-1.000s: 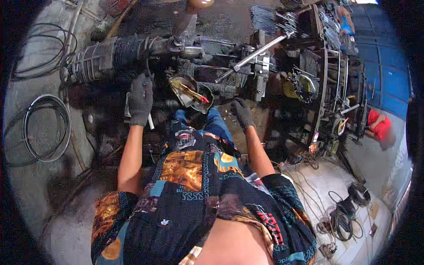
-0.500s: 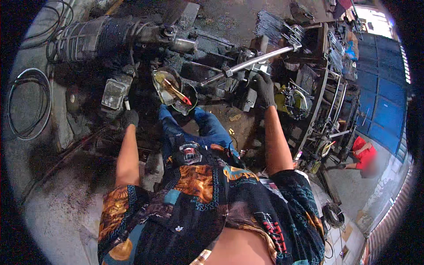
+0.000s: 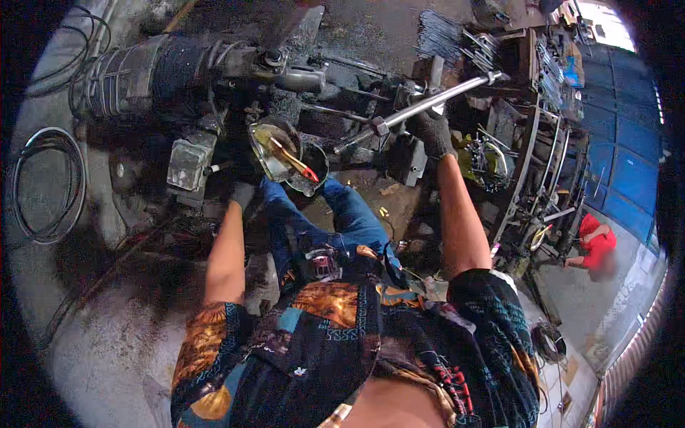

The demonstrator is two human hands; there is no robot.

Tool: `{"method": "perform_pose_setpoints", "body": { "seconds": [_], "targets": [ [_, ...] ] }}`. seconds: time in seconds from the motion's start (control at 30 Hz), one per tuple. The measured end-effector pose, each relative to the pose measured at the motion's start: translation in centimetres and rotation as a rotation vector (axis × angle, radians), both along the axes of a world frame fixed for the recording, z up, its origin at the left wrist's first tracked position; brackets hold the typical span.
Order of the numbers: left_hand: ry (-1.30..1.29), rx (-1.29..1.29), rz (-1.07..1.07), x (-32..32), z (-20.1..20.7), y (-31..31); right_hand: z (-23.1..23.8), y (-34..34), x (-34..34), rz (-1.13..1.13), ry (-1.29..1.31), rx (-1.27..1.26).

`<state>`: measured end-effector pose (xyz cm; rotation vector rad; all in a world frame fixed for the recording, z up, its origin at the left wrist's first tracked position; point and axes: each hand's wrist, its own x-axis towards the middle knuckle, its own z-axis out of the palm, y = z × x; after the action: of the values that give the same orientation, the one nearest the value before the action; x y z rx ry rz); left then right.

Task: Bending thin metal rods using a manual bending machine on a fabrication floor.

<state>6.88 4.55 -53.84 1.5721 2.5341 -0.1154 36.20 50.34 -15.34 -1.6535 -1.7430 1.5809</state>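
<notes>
My left hand (image 3: 242, 193), in a dark glove, is low on the left, near a small lever with a pale grip (image 3: 218, 168) on a grey metal box (image 3: 187, 165). Shadow hides its fingers. On the right, my right hand (image 3: 431, 133), also gloved, reaches up just under a long steel rod (image 3: 446, 96). The rod slants across the machine, with a threaded end and a nut (image 3: 380, 127) at its lower left. My right fingers are partly hidden there; whether they grip the rod is unclear. Between my hands, a paintbrush (image 3: 295, 160) with a red-tipped handle lies across an oily pan (image 3: 261, 151).
A big dark cylindrical machine body (image 3: 153, 71) fills the upper left. Coiled hose (image 3: 48, 185) lies at far left. Several thin rods (image 3: 437, 36) lie at the back. Right of me stand a metal rack (image 3: 531, 164) and a yellowish container of metal parts (image 3: 486, 162); beyond, a person in red (image 3: 598, 241).
My left hand has shifted right, away from the lever, whose grip now points sideways rather than up. My right hand is closer to the rod. The whole view has shifted slightly.
</notes>
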Motion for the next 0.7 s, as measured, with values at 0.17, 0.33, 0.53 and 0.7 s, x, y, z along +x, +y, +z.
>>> {"method": "perform_pose_setpoints", "body": {
  "seconds": [0.17, 0.33, 0.53, 0.7],
  "targets": [
    [-1.292, 0.157, 0.827, 3.3, 6.7, -4.9, -2.5, 0.3, 0.5, -0.035, 0.003, -0.004],
    [-1.217, 0.097, 0.724, 5.1, 8.8, -11.3, -5.9, 1.7, 1.2, 0.071, -0.088, 0.096],
    [-1.133, 0.074, 0.452, 3.3, 10.5, -16.5, -5.8, 1.4, 0.8, 0.184, -0.343, 0.268],
    [-1.187, 0.058, 0.456, 0.9, 15.1, -13.9, -5.0, 0.0, -1.4, 0.191, -0.234, 0.208]
  ]
}}
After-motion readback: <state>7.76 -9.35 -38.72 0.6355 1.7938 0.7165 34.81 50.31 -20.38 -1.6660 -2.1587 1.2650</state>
